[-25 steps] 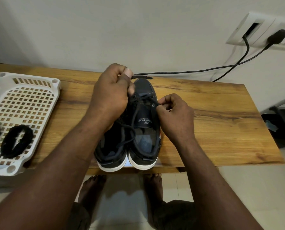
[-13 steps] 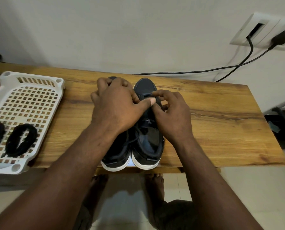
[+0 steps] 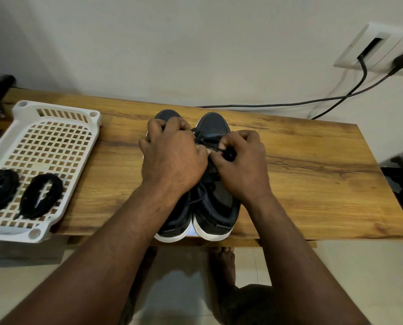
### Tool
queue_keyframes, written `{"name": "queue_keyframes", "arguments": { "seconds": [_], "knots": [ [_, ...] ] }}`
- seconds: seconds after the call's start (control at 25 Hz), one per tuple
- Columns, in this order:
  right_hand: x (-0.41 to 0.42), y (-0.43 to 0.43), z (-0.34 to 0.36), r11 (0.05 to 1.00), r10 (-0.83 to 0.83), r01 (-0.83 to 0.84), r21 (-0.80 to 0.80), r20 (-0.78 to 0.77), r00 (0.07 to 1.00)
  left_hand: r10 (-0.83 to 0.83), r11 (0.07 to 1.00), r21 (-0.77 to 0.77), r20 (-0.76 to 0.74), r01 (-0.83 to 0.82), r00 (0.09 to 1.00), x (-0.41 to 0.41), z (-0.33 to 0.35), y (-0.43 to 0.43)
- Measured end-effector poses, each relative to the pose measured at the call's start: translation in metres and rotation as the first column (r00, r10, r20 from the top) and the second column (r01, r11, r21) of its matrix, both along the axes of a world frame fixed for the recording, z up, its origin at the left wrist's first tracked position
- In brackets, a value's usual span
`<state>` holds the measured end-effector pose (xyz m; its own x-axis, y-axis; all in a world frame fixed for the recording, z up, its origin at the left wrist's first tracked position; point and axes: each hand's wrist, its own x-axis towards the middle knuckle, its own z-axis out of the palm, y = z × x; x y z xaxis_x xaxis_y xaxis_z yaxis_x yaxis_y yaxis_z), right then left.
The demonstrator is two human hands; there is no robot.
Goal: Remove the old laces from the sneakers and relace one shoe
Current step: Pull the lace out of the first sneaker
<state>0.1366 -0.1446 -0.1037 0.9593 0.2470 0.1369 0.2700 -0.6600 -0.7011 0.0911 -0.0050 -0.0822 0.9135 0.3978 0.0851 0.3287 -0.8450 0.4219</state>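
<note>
Two dark navy sneakers with white soles stand side by side on the wooden table, toes pointing away from me. My left hand (image 3: 172, 158) lies over the left sneaker (image 3: 174, 221) with curled fingers reaching across to the right one. My right hand (image 3: 240, 165) pinches the black lace (image 3: 215, 149) over the eyelets of the right sneaker (image 3: 215, 123). A loose length of lace hangs down between the two shoes. The lacing itself is mostly hidden under my hands.
A white perforated plastic tray (image 3: 55, 127) sits at the table's left end and holds two coiled black laces (image 3: 40, 195). Black cables (image 3: 266, 104) run along the wall to a socket (image 3: 381, 48) at the upper right. The wooden table (image 3: 313, 179) ends just below the heels.
My left hand came down from its raised pull above the toes and now lies on the shoes. My right hand shifted slightly right, still pinching the lace.
</note>
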Motion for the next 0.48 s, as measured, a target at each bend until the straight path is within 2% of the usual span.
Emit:
{"name": "queue_keyframes", "arguments": {
  "seconds": [0.04,0.08,0.16,0.2,0.24,0.28,0.32,0.36,0.44,0.48],
  "knots": [
    [0.001,0.001,0.002,0.985,-0.057,0.061,0.163,-0.028,0.998,0.002,1.0,0.0,0.0,-0.002,1.0,0.0,-0.001,0.0],
    [0.003,0.001,0.007,0.918,-0.112,0.137,0.372,-0.088,0.99,0.004,1.0,-0.003,-0.001,-0.004,1.0,0.0,-0.001,0.001],
    [0.008,-0.005,0.019,0.628,-0.142,0.294,0.72,-0.265,0.954,0.008,1.0,-0.018,0.0,-0.008,1.0,0.0,-0.002,0.002],
    [0.011,-0.011,0.025,0.487,-0.127,0.356,0.798,-0.339,0.932,0.01,1.0,-0.026,-0.001,-0.01,1.0,0.0,-0.003,0.002],
    [0.013,-0.016,0.028,0.396,-0.114,0.402,0.825,-0.391,0.913,0.011,0.999,-0.032,-0.001,-0.011,1.0,0.0,-0.003,0.002],
    [0.015,-0.02,0.029,0.353,-0.108,0.431,0.831,-0.421,0.9,0.012,0.999,-0.037,-0.001,-0.012,1.0,0.0,-0.003,0.002],
    [0.015,-0.021,0.029,0.363,-0.121,0.445,0.819,-0.432,0.894,0.012,0.999,-0.042,-0.001,-0.012,1.0,0.0,-0.003,0.002],
    [0.016,-0.02,0.025,0.447,-0.171,0.452,0.772,-0.422,0.89,0.013,0.999,-0.049,0.0,-0.013,1.0,0.0,-0.002,0.002],
    [0.014,-0.015,0.019,0.717,-0.276,0.399,0.572,-0.293,0.916,0.02,0.997,-0.071,0.002,-0.02,1.0,0.001,-0.002,0.002],
    [0.011,-0.013,0.017,0.827,-0.269,0.338,0.449,-0.212,0.94,0.026,0.996,-0.085,0.006,-0.026,1.0,0.001,-0.002,0.002]
  ]
}}
